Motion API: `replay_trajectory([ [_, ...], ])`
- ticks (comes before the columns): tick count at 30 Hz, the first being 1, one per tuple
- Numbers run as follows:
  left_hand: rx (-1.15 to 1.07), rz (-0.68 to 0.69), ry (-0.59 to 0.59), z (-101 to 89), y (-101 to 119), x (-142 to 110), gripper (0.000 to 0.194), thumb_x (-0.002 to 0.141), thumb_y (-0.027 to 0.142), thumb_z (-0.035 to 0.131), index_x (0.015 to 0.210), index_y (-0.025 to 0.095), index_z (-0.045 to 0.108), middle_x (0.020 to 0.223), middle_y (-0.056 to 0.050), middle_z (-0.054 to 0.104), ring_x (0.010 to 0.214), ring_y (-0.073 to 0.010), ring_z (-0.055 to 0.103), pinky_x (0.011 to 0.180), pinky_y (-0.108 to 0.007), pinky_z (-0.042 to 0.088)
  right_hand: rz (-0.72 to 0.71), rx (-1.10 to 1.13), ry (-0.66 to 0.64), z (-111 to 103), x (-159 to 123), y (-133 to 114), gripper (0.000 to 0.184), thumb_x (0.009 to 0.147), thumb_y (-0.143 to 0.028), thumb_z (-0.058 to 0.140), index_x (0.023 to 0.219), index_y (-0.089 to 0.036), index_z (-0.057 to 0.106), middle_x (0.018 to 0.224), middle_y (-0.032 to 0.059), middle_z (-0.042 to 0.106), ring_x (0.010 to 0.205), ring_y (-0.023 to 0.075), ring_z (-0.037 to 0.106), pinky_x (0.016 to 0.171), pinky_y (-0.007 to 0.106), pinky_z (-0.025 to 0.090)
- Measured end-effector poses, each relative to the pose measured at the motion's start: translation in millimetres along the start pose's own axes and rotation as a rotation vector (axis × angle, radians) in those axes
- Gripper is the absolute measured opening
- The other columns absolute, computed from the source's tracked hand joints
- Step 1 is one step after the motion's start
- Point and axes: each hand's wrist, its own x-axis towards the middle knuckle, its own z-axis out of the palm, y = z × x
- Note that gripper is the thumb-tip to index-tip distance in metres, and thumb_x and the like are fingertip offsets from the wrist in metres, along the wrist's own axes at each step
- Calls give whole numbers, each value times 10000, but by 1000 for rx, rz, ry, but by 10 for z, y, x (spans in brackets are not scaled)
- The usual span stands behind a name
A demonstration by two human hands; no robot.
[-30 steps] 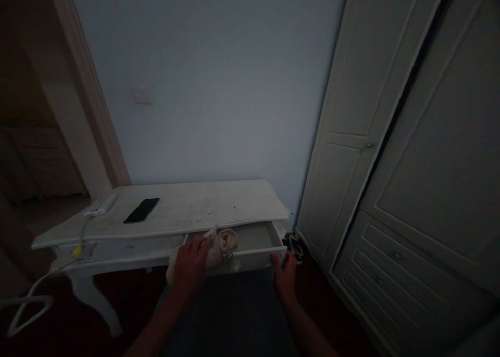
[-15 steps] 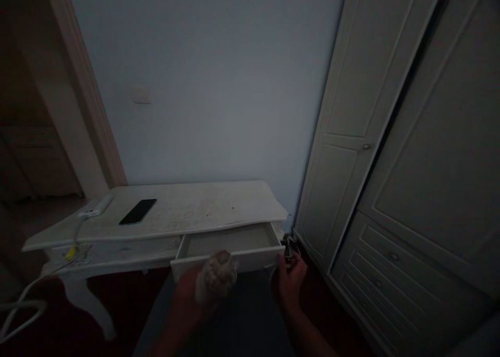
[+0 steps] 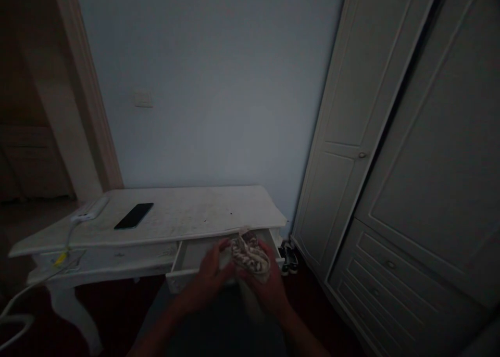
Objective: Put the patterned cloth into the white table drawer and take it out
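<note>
Your right hand [image 3: 269, 281]: wrapped round the bunched cloth [image 3: 250, 255], above the open drawer [image 3: 195, 253] | your left hand [image 3: 214, 271]: fingers at cloth's left side, grip unclear | phone [image 3: 134, 216]: left beyond drawer, on bench [image 3: 187, 211]

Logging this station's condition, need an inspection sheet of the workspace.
Surface: white tabletop, brownish smudges, two small dark spots
Handled things: bunched patterned cloth, above open drawer
Clutter: phone and white block on tabletop
Hands: right hand grips cloth; left hand beside it, blurred, grip unclear
Cables: white cable over tabletop's left front edge, looped lower left
Surroundings: dark shoes on floor by wardrobe; dim light
</note>
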Motion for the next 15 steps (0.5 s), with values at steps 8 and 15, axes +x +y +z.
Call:
replay_trajectory([
  [8,687,-61,-328,-437,-590,92,608,1001,670,423,1268,215,724,1223,-149,760,1164,-347,683,1025,-475,490,-224,-762,343,-598,-116,922,509,785,-397,737,1252,-219,638,1236,143,548,1067,330,623,876,483,571],
  [15,826,-30,-453,-316,-651,167,467,998,531,493,1201,216,771,1132,-180,776,1098,-368,721,922,-449,525,-422,-887,78,386,-326,1224,536,757,-371,762,1263,-261,622,1270,153,585,1060,327,620,812,434,574],
])
